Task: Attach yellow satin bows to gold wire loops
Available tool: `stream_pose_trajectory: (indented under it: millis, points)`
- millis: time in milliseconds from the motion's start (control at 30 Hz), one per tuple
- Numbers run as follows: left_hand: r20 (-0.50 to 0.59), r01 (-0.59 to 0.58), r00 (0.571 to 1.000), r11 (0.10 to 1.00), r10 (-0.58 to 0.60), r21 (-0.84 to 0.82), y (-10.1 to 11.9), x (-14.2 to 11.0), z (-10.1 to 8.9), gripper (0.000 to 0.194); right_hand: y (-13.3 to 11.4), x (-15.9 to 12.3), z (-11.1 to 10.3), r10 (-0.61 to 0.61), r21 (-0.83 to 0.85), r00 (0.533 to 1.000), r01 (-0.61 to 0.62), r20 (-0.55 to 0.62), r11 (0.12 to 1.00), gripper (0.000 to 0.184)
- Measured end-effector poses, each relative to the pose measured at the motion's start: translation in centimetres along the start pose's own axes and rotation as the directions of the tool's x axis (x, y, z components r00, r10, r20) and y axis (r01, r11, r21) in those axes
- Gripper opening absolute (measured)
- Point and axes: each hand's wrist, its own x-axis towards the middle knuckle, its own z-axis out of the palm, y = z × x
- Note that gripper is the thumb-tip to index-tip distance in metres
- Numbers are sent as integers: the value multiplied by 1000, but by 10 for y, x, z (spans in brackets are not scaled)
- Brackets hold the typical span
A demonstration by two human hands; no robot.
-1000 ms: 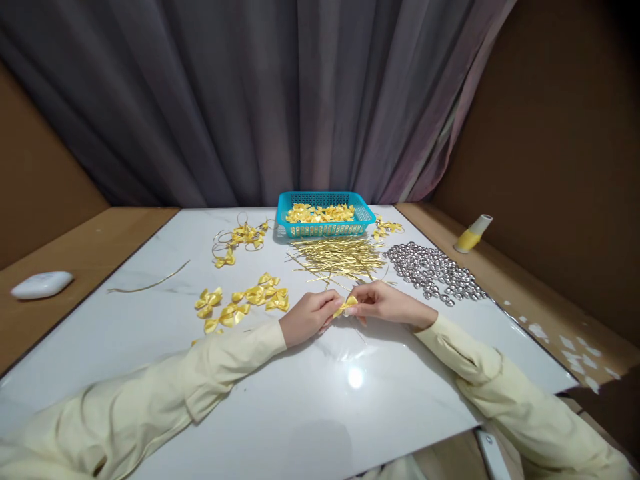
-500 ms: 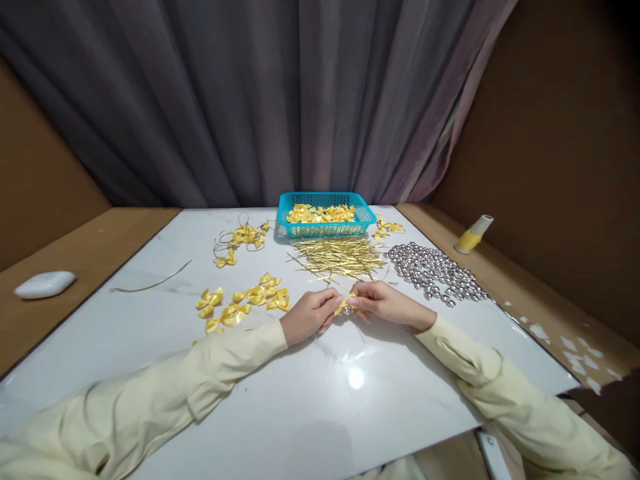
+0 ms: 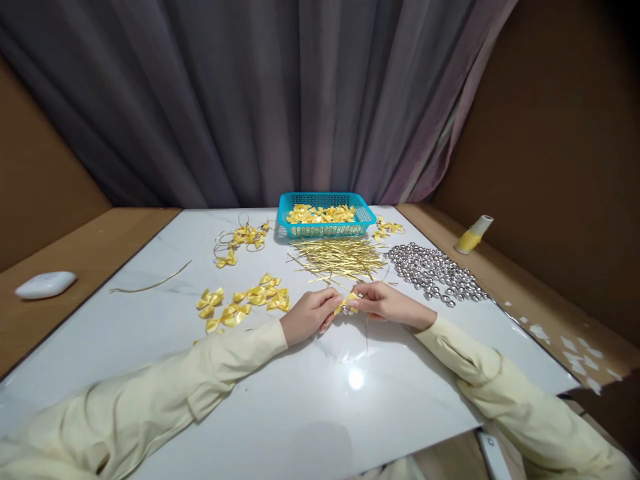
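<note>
Between my hands is a yellow ribbon bow (image 3: 343,307) with a small silver bell (image 3: 347,310) at its front. My left hand (image 3: 313,313) pinches the bow's left side, thumb on top. On the other side, my right hand (image 3: 383,303) has its thumb and fingers closed on the bow's right side. A thin gold twist tie (image 3: 367,330) hangs down below the right fingers; how it joins the bow is hidden by them. Just beyond the hands lies a pile of gold twist ties (image 3: 340,257).
A blue basket (image 3: 327,231) of yellow bows stands at the back. Loose bows (image 3: 257,295) lie left, near bows with looped ties (image 3: 247,235). Silver bells (image 3: 433,270) spread at right. A yellow-and-white tube (image 3: 473,235) and a white oval object (image 3: 46,285) sit on the side boards.
The bow has turned between my fingers, and the silver bell has come into view on it. The tie's loose end has swung to hang straighter below my right hand.
</note>
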Motion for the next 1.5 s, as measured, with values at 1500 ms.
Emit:
stream_pose_trajectory:
  millis: [1500]
  points:
    - [13, -24, 1000, 996, 23, 85, 3, -3, -1, 29, 1, 2, 1, -33, -120, 999, 31, -17, 992, 41]
